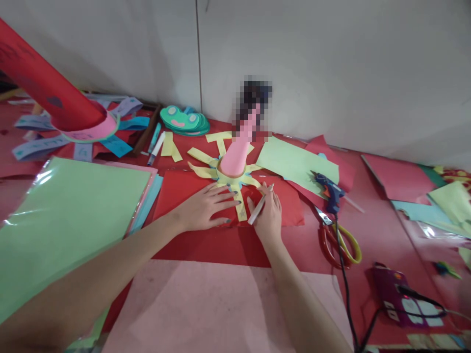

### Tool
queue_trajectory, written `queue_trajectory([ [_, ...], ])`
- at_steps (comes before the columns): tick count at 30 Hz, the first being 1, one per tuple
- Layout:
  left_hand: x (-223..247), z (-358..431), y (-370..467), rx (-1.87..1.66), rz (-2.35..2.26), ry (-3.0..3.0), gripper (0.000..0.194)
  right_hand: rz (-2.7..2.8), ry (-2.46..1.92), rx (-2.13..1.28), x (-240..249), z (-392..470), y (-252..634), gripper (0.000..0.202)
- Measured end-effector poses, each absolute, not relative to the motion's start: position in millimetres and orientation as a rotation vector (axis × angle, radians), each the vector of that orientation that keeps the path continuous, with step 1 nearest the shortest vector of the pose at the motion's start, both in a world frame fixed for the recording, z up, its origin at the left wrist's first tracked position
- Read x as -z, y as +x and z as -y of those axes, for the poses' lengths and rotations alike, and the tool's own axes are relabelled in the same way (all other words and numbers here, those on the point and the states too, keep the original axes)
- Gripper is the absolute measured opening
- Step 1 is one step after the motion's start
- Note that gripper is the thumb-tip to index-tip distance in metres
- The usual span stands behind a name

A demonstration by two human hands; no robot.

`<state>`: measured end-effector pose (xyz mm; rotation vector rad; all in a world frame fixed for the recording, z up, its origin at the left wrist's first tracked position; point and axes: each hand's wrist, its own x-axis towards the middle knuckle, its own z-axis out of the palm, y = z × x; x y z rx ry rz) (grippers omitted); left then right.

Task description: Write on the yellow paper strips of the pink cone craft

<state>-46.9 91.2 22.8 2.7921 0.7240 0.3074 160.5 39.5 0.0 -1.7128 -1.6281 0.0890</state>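
A pink paper cone (235,156) stands near the middle, its foot inside a ring of yellow paper strips (240,208) that spread outward like petals. Beneath it lies red paper (174,189). My left hand (204,206) is flat with its fingers stretched, resting beside the front strip and reaching onto the strips. On the other side, my right hand (270,218) is closed round a slim white pen (257,208), close to a curved strip at the right. The front strip carries a faint grey mark.
At right are a blue glue gun (331,192), scissors (323,215) and a purple power box (392,296) with black cables. Green sheets (81,206) lie left, a pink sheet (221,304) in front. Behind are frog cutouts (182,120) and a red paper tube (55,93).
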Motion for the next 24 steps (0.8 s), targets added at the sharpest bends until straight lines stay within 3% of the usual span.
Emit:
queue_trajectory([
  [9, -27.4, -86.9, -44.3, -0.255, -0.641, 2.759, 0.045, 1.603, -1.731, -0.104, -0.5, -40.0, 160.1, 0.025],
  [18, -23.0, -86.1, -46.3, -0.492, -0.651, 2.748, 0.035, 1.473, -1.583, -0.227, -2.3, -40.1, 165.6, 0.026],
  [24, -26.1, -85.3, -45.2, -0.457, -0.648, 2.78, 0.04, 1.504, -1.611, -0.209, -4.8, -41.0, 162.6, 0.021],
])
